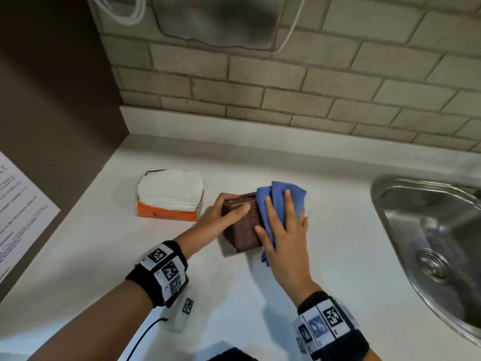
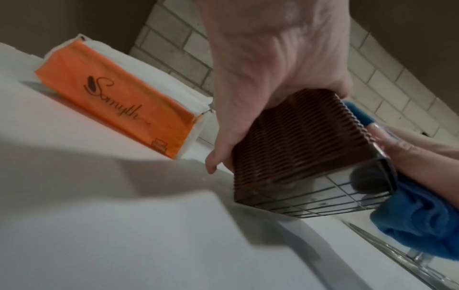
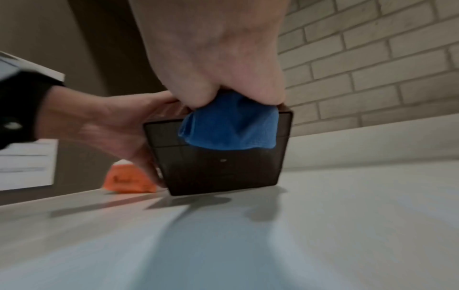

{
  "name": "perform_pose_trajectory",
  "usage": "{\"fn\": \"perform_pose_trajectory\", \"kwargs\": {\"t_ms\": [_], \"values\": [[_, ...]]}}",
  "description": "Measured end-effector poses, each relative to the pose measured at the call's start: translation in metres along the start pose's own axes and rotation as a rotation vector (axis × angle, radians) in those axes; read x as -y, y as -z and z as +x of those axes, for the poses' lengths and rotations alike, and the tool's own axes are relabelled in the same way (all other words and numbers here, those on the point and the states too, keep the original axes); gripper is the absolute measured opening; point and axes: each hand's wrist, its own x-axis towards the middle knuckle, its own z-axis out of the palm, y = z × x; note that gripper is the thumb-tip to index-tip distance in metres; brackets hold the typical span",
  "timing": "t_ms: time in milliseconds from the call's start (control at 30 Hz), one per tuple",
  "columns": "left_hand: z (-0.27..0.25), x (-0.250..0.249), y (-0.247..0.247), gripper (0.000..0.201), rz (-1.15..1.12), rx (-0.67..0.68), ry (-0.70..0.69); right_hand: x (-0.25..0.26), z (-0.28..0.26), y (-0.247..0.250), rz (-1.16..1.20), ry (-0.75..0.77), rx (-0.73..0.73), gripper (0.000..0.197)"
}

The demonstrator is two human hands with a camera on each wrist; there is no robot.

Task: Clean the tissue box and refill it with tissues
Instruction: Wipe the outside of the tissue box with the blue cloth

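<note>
A brown woven tissue box [image 1: 244, 230] is tipped on the white counter [image 1: 338, 230], its gridded underside [image 2: 335, 198] showing in the left wrist view. My left hand [image 1: 234, 204] grips its left end, thumb on the near side. My right hand [image 1: 276, 217] presses a blue cloth [image 1: 278, 196] onto the box's right part with fingers spread and fairly straight. The cloth [image 3: 231, 127] hangs over the box's dark end wall [image 3: 223, 170]. An opened orange tissue pack [image 1: 169, 196] with white tissues showing lies left of the box.
A steel sink [image 1: 429, 230] is set into the counter at the right. A brick-tile wall [image 1: 286, 100] runs behind. A printed sheet [image 1: 18, 209] hangs on the brown side panel at the left. A small white device [image 1: 182, 316] with a cable lies near the front edge.
</note>
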Motion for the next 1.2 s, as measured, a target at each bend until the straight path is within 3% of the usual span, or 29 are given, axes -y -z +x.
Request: {"fn": "perform_pose_trajectory", "kwargs": {"t_ms": [100, 267, 433, 600, 767, 900, 1000, 1100, 1200], "values": [[0.002, -0.003, 0.001, 0.061, 0.032, 0.034, 0.03, -0.005, 0.004, -0.005, 0.126, -0.066, -0.073, 0.059], [0.001, -0.007, 0.005, 0.053, 0.026, 0.088, 0.05, 0.008, -0.004, -0.013, 0.033, 0.075, -0.075, 0.056], [0.001, -0.007, 0.005, 0.049, 0.05, 0.074, 0.044, -0.014, 0.015, -0.006, 0.039, -0.106, -0.211, 0.059], [0.001, -0.009, 0.006, 0.041, 0.007, 0.096, 0.054, 0.0, 0.008, -0.013, -0.012, 0.09, -0.118, 0.055], [-0.001, -0.014, 0.007, 0.038, 0.02, 0.087, 0.038, -0.018, 0.024, -0.005, 0.361, -0.129, -0.212, 0.053], [0.001, -0.005, -0.005, 0.055, -0.055, 0.017, -0.013, 0.006, 0.006, -0.025, 0.323, 0.035, -0.121, 0.062], [0.0, 0.001, -0.009, 0.052, -0.069, -0.027, -0.06, 0.006, 0.002, -0.028, 0.267, 0.159, -0.098, 0.064], [-0.001, 0.0, -0.005, 0.044, 0.001, -0.026, -0.093, -0.018, 0.016, -0.017, 0.371, 0.069, -0.145, 0.052], [0.003, 0.0, -0.005, 0.04, 0.034, -0.017, -0.106, -0.025, 0.026, -0.014, 0.245, -0.038, -0.212, 0.048]]}}
